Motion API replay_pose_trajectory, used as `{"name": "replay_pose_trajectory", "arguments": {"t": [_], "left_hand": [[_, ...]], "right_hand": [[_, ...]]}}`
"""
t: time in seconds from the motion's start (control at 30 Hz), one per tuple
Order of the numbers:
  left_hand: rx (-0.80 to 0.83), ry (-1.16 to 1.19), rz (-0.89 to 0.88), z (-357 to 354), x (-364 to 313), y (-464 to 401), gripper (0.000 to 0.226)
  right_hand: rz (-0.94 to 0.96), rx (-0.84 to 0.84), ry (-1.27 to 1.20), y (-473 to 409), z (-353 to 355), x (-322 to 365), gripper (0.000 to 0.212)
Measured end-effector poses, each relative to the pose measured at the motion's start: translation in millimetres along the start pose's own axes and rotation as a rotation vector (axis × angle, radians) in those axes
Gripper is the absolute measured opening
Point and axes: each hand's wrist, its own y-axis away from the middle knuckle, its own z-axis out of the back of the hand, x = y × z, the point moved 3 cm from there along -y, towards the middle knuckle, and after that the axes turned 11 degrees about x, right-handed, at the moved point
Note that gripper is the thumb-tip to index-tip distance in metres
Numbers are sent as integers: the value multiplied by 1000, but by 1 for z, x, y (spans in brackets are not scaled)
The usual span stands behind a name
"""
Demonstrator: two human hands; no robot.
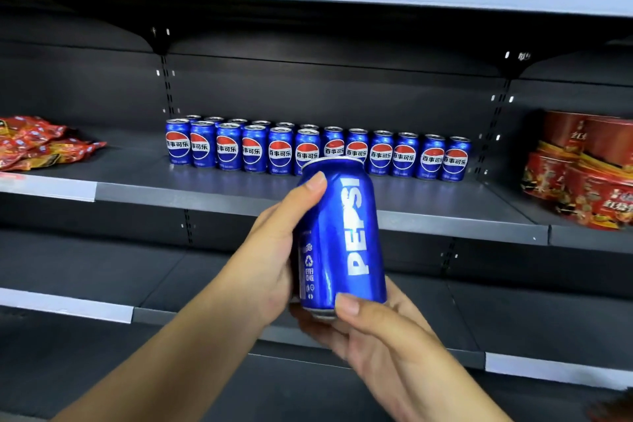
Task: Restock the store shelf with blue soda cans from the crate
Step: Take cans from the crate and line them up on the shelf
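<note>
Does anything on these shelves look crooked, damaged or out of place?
Mostly tidy. The shelved blue cans stand upright with logos forward. The held can, gripped by the left hand and right hand, tilts slightly. The red packets at left lie in a loose heap.

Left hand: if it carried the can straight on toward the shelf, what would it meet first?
Probably the front row of blue cans on the middle shelf, just behind the held can. The left hand lines up with the row's middle, though depth is unclear.

bare shelf (212,187) before can rows (318,151)
</note>
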Motion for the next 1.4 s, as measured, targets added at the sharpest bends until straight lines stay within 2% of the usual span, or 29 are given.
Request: {"name": "replay_pose_trajectory", "arguments": {"t": [0.1, 0.17, 0.2, 0.27, 0.33, 0.43, 0.47, 0.57, 0.63, 0.7, 0.8, 0.93, 1.07, 1.2, 1.27, 1.37, 1.4], "left_hand": [[51, 1, -38, 1, -2, -4, 44], [85, -41, -56, -2, -3, -4, 70], [75, -66, -63, -4, -4, -2, 73], [17, -99, -91, -8, -5, 0, 54], [-39, -101, -108, -8, -9, 1, 40], [-21, -87, -65, -5, -13, -2, 54], [-11, -88, -43, -3, -15, -1, 58], [22, -110, -44, 2, -16, -2, 62], [23, -131, -76, 2, -16, 0, 64], [12, -171, -168, 0, -16, 2, 53], [-13, -233, -266, -6, -17, 5, 51], [-18, -192, -249, 6, -19, 1, 41], [120, -176, -165, 19, -13, 0, 79], [173, -291, -230, 25, -10, -8, 82], [101, -373, -272, 28, -11, -15, 74], [-18, -586, -351, 31, -20, -28, 40], [-47, -669, -349, 30, -24, -35, 37]], "right_hand": [[89, -103, 26, -6, -1, 1, 98], [128, -169, 133, -7, -2, 2, 88], [138, -190, 179, -7, -3, 3, 77], [137, -183, 202, -6, -7, 5, 60], [139, -140, 170, -6, -12, 5, 62], [121, -42, 137, -9, -11, 6, 87], [98, -4, 131, -10, -11, 6, 89], [44, 2, 196, -10, -13, 10, 79], [61, -88, 266, -9, -14, 13, 67], [100, -162, 349, -10, -17, 16, 61], [126, -231, 436, -11, -20, 14, 62], [52, -129, 438, -10, -19, 18, 70], [-47, -37, 493, -13, -9, 27, 74], [-63, -75, 580, -20, -4, 32, 65], [-61, -131, 628, -27, 2, 35, 62], [-74, -230, 717, -44, 16, 40, 48], [-77, -260, 746, -52, 22, 42, 43]]}}
